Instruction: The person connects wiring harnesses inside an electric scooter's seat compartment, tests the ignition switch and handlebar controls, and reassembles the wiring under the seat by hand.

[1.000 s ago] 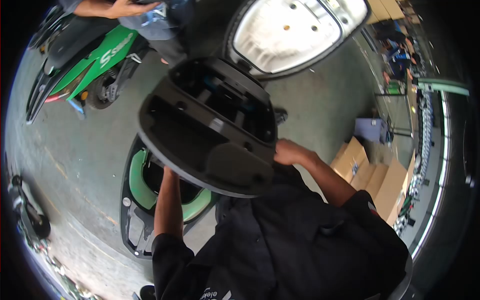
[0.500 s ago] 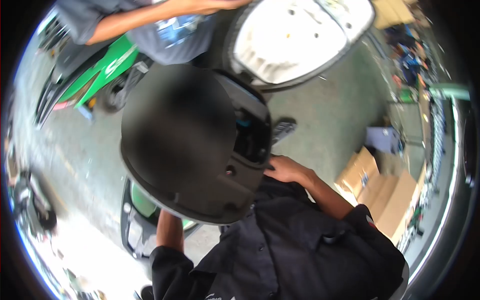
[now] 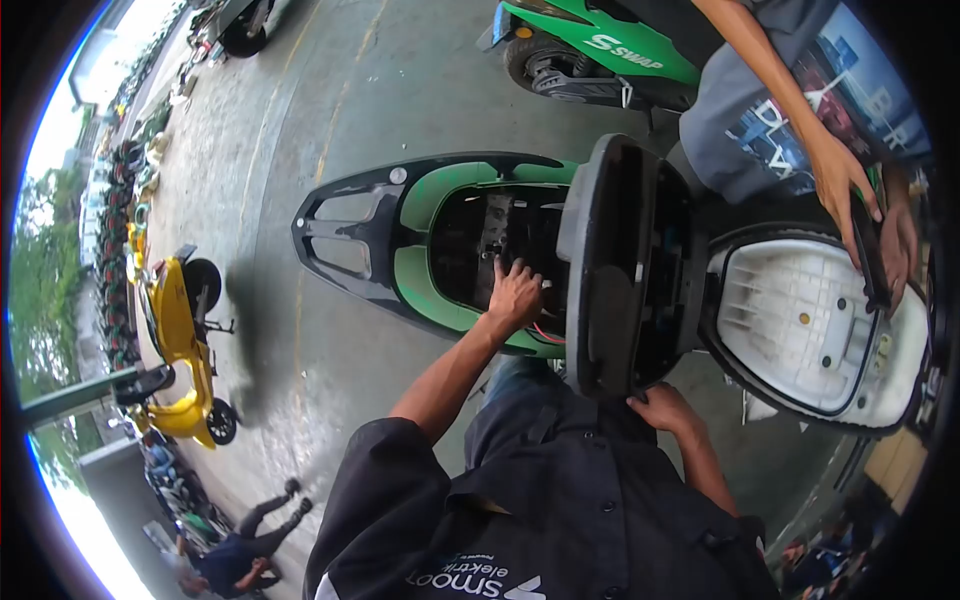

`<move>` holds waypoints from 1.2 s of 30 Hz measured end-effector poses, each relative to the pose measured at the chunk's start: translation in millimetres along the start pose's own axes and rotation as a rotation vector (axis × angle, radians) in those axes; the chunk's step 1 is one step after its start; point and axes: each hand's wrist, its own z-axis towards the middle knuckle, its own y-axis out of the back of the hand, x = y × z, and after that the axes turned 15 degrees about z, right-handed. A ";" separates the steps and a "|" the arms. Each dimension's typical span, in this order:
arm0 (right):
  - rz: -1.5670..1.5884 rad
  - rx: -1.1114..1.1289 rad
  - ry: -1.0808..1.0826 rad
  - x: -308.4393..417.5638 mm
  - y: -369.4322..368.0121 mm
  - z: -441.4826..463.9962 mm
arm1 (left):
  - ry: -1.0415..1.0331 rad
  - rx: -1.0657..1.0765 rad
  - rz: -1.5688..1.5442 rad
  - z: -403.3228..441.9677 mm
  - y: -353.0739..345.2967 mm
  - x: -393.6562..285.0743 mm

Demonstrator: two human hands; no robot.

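My left hand reaches over the open compartment of a green and black scooter body, fingers apart, near dark parts inside. A red wire shows just below it. My right hand has its fingers closed on the lower edge of a black storage bin, which stands tilted up beside the opening. The raised seat lies to the right of the bin, its white underside showing.
Another person's hand holds a dark object above the seat. A green scooter stands at the top and a yellow scooter at the left. Someone in dark clothes is at the lower left.
The view has swung toward the left. The bin now stands more upright, exposing the compartment and my left hand. My right hand remains at the bin's edge. The other person's hands are now by the seat.
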 end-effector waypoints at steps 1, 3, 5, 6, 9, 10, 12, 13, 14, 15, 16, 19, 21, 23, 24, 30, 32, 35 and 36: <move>-0.035 0.002 0.077 11.7 -2.7 1.2 | 0.024 0.045 0.036 0.0 15.1 -3.2; -0.078 0.009 0.081 44.2 -8.0 4.7 | 0.029 0.136 0.128 -4.7 17.3 -8.3; -0.049 0.021 0.140 74.7 -14.9 7.3 | -0.013 0.090 0.169 -13.3 15.5 -6.8; -0.054 0.006 0.135 66.5 -28.0 19.4 | -0.021 0.077 0.164 -15.8 15.3 -4.2; 0.157 -0.053 0.287 56.9 -66.7 54.5 | -0.082 0.103 0.168 -30.5 19.8 3.5; 0.116 -0.070 0.310 89.2 -68.8 62.3 | -0.101 0.080 0.121 -34.2 20.3 8.9; 0.084 -0.099 0.323 135.1 -74.6 78.2 | -0.148 0.110 0.143 -37.6 21.5 16.2; 0.161 -0.105 0.313 149.3 -78.4 85.1 | -0.165 0.111 0.142 -37.6 21.8 20.4; 0.243 -0.110 0.299 158.5 -84.3 92.0 | -0.181 0.064 0.118 -39.5 21.3 23.8; 0.261 -0.120 0.284 163.5 -92.3 104.0 | -0.199 0.022 0.094 -41.8 20.4 26.9; 0.364 -0.208 0.347 163.5 -98.5 123.3 | -0.236 0.135 0.126 -38.7 29.5 29.8; 0.471 -0.403 0.372 165.8 -112.6 154.7 | -0.277 0.118 0.055 -38.2 23.8 36.5; 0.436 -0.464 0.302 148.8 -127.8 189.2 | -0.339 0.131 0.053 -28.7 19.6 46.9; 0.300 -0.497 0.304 135.3 -138.2 201.1 | -0.473 0.481 0.009 -5.7 45.2 62.1; 0.318 -0.513 0.294 135.5 -138.1 202.7 | -0.496 0.429 -0.038 6.6 54.6 72.7; 0.300 -0.446 0.318 102.9 -158.2 233.8 | -0.194 -0.047 0.137 133.2 70.5 96.1; 0.061 -0.430 0.289 113.8 -154.6 238.6 | -0.198 0.058 0.221 160.2 69.3 91.4; 0.040 -0.645 0.057 157.9 -132.5 243.5 | -0.218 0.198 0.356 176.0 63.8 82.9; 0.021 -0.651 -0.018 166.2 -124.6 248.7 | -0.216 0.201 0.364 178.1 61.7 82.3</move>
